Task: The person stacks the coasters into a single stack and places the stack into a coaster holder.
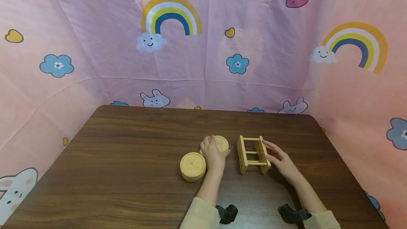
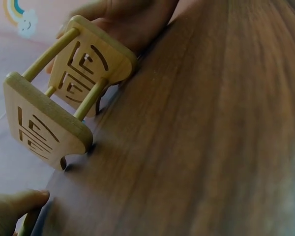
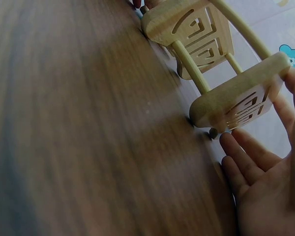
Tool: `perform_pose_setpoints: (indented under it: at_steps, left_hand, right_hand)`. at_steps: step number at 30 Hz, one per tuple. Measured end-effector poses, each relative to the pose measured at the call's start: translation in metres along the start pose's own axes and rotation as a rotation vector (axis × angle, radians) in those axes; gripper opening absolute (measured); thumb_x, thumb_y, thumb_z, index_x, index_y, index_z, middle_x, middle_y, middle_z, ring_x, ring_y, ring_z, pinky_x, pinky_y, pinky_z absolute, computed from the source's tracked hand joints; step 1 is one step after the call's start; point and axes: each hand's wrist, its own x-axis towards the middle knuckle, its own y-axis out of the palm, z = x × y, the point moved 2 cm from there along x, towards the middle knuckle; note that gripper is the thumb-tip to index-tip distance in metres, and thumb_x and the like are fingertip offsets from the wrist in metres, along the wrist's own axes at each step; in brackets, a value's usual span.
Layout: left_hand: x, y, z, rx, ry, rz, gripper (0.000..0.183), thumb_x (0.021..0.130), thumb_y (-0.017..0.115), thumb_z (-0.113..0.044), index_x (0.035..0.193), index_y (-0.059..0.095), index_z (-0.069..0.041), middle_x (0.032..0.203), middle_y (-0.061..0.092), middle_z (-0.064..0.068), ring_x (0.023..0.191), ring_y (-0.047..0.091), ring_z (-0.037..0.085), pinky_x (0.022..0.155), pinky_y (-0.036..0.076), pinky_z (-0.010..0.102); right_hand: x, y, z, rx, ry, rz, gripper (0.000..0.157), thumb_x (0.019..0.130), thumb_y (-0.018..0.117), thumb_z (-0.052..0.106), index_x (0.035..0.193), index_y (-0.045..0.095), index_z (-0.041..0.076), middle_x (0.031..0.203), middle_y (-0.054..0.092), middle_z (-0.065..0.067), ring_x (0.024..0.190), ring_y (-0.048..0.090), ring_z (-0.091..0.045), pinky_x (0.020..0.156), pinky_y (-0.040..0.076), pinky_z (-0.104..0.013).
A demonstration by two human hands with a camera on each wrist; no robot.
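Observation:
My left hand (image 1: 215, 156) reaches over a round wooden coaster (image 1: 222, 143), gripping it between the thumb on its right and the fingers at its far left. In the left wrist view only the thumb (image 2: 24, 204) and a sliver of the coaster show. To the right stands a light wooden coaster rack (image 1: 253, 154), two cut-out side panels joined by dowels. My right hand (image 1: 283, 163) is at the rack's right panel, its fingers (image 3: 250, 157) fairly straight and touching or nearly touching it. Just left of my left hand sits a stack of coasters (image 1: 192, 166) with a line drawing on top.
Everything stands on a dark brown wooden table (image 1: 127, 158). A pink printed cloth (image 1: 203, 45) hangs behind and at both sides. Black wrist bands (image 1: 227, 214) sit at both cuffs.

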Motion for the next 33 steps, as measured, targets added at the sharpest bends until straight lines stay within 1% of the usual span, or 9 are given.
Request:
perform_pose_setpoints:
  at_steps: [3, 6, 8, 10, 13, 15, 18, 25, 33]
  left_hand:
    - [0.001, 0.0, -0.001, -0.03, 0.007, -0.005, 0.084, 0.052, 0.095, -0.022, 0.125, 0.061, 0.004, 0.12, 0.054, 0.013, 0.116, 0.043, 0.032, 0.097, 0.031, 0.048]
    - [0.001, -0.002, -0.002, -0.043, 0.016, -0.012, 0.084, 0.052, 0.095, -0.022, 0.124, 0.062, 0.003, 0.12, 0.055, 0.013, 0.115, 0.044, 0.032, 0.097, 0.031, 0.048]
    - [0.001, -0.003, -0.004, -0.046, 0.029, -0.017, 0.084, 0.051, 0.095, -0.023, 0.123, 0.062, 0.003, 0.119, 0.055, 0.013, 0.115, 0.045, 0.032, 0.097, 0.032, 0.048]
    - [0.002, -0.005, -0.006, -0.052, 0.049, -0.028, 0.083, 0.051, 0.095, -0.023, 0.123, 0.063, 0.002, 0.12, 0.056, 0.012, 0.115, 0.045, 0.031, 0.096, 0.033, 0.049]
    - [0.004, -0.008, -0.009, -0.073, 0.078, -0.047, 0.082, 0.051, 0.095, -0.023, 0.123, 0.063, 0.002, 0.12, 0.056, 0.012, 0.115, 0.046, 0.031, 0.095, 0.033, 0.049]
    - [0.005, -0.009, -0.01, -0.083, 0.095, -0.063, 0.082, 0.051, 0.095, -0.022, 0.123, 0.063, 0.003, 0.12, 0.056, 0.011, 0.114, 0.046, 0.031, 0.094, 0.034, 0.05]
    - [0.005, -0.011, -0.012, -0.095, 0.111, -0.068, 0.082, 0.05, 0.095, -0.021, 0.122, 0.063, 0.003, 0.12, 0.057, 0.011, 0.114, 0.046, 0.03, 0.093, 0.034, 0.049]
    - [0.001, -0.013, -0.019, -0.121, 0.133, -0.014, 0.081, 0.051, 0.095, -0.021, 0.122, 0.064, 0.003, 0.122, 0.057, 0.01, 0.115, 0.047, 0.029, 0.092, 0.035, 0.049]
    - [0.001, -0.02, -0.029, -0.115, 0.122, 0.006, 0.083, 0.052, 0.095, -0.024, 0.124, 0.063, 0.001, 0.124, 0.056, 0.008, 0.116, 0.046, 0.028, 0.093, 0.036, 0.049]
  right_hand:
    - [0.001, -0.001, 0.0, 0.002, 0.001, -0.004, 0.048, 0.099, 0.053, 0.012, 0.145, 0.039, 0.004, 0.142, 0.04, -0.023, 0.121, 0.043, -0.008, 0.09, 0.04, -0.021]
    - [0.001, -0.002, -0.001, 0.011, 0.002, 0.002, 0.049, 0.099, 0.052, 0.012, 0.145, 0.039, 0.004, 0.142, 0.04, -0.024, 0.12, 0.043, -0.005, 0.09, 0.04, -0.021]
    - [0.002, -0.002, -0.001, 0.012, 0.001, 0.006, 0.048, 0.099, 0.053, 0.011, 0.145, 0.038, 0.003, 0.142, 0.04, -0.026, 0.121, 0.044, -0.01, 0.089, 0.041, -0.021]
    - [0.003, -0.001, 0.0, 0.008, -0.003, 0.009, 0.048, 0.099, 0.052, 0.011, 0.145, 0.038, 0.003, 0.142, 0.04, -0.026, 0.124, 0.043, -0.02, 0.09, 0.041, -0.021]
    - [0.005, -0.001, 0.001, -0.006, -0.006, 0.003, 0.048, 0.099, 0.053, 0.012, 0.145, 0.039, 0.004, 0.142, 0.04, -0.024, 0.127, 0.04, -0.033, 0.09, 0.04, -0.021]
    - [0.007, 0.0, 0.001, -0.009, -0.006, 0.001, 0.048, 0.099, 0.053, 0.012, 0.145, 0.039, 0.004, 0.142, 0.04, -0.024, 0.127, 0.038, -0.038, 0.09, 0.04, -0.021]
    - [0.008, 0.001, 0.0, -0.009, -0.004, -0.003, 0.048, 0.099, 0.053, 0.012, 0.144, 0.039, 0.003, 0.141, 0.041, -0.025, 0.126, 0.038, -0.039, 0.089, 0.041, -0.022]
    - [0.005, 0.001, -0.001, -0.01, 0.0, -0.004, 0.048, 0.099, 0.054, 0.012, 0.144, 0.04, 0.004, 0.141, 0.041, -0.024, 0.123, 0.043, -0.022, 0.09, 0.041, -0.022]
    - [0.001, 0.001, -0.002, -0.011, -0.001, -0.005, 0.048, 0.099, 0.053, 0.012, 0.144, 0.039, 0.002, 0.14, 0.042, -0.027, 0.124, 0.041, -0.039, 0.089, 0.042, -0.024]
